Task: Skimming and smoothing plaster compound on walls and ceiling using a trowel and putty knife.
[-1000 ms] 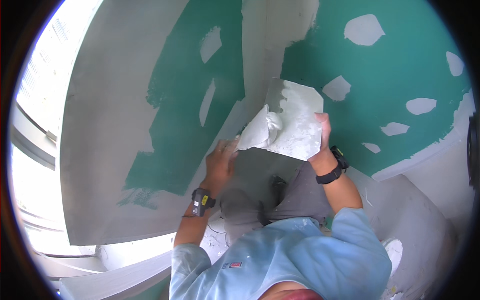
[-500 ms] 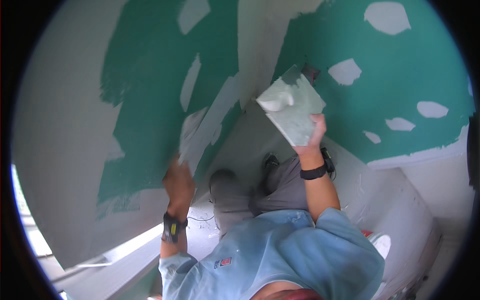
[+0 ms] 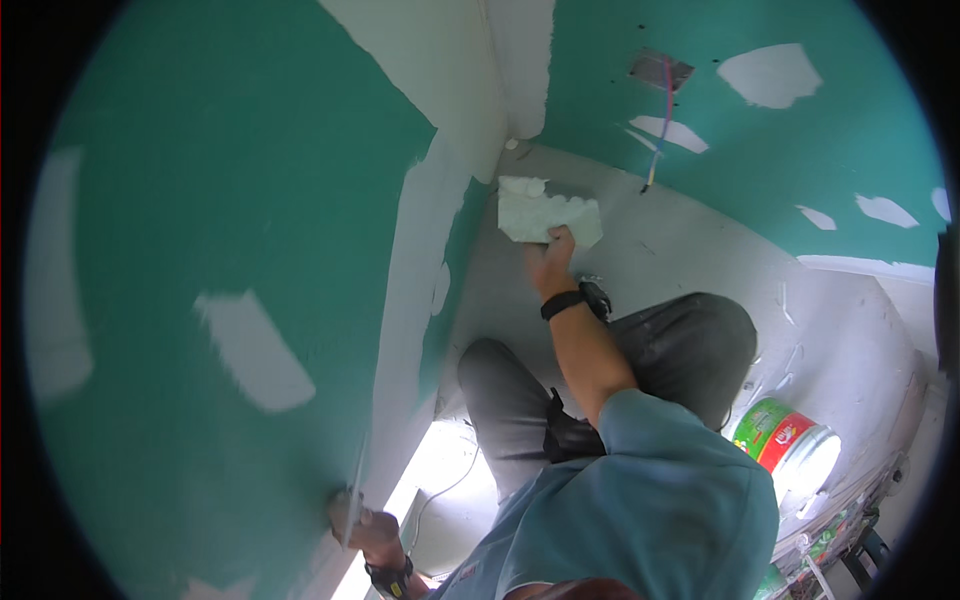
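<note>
My right hand [image 3: 550, 257] grips a pale, flat board [image 3: 556, 216] held out over the floor in the corner, with a dollop of white compound [image 3: 522, 186] on its far edge. Low on the left, my left hand [image 3: 356, 522] is closed on a thin blade tool [image 3: 352, 462], seen nearly edge-on against the green left wall [image 3: 220, 180], where pale filled strips and patches show. My left fingers are partly behind the blade.
The right wall [image 3: 850, 130] is green with pale patches, a metal box [image 3: 648, 68] and dangling coloured wires [image 3: 666, 110]. A green-and-red bucket [image 3: 772, 434] lies right of my legs on the pale floor [image 3: 700, 240]. A bright gap runs along the lower left.
My left hand with the blade has moved down toward the lower edge. My right hand and board have moved left. The view has swung, bringing the wires and bucket into fuller sight.
</note>
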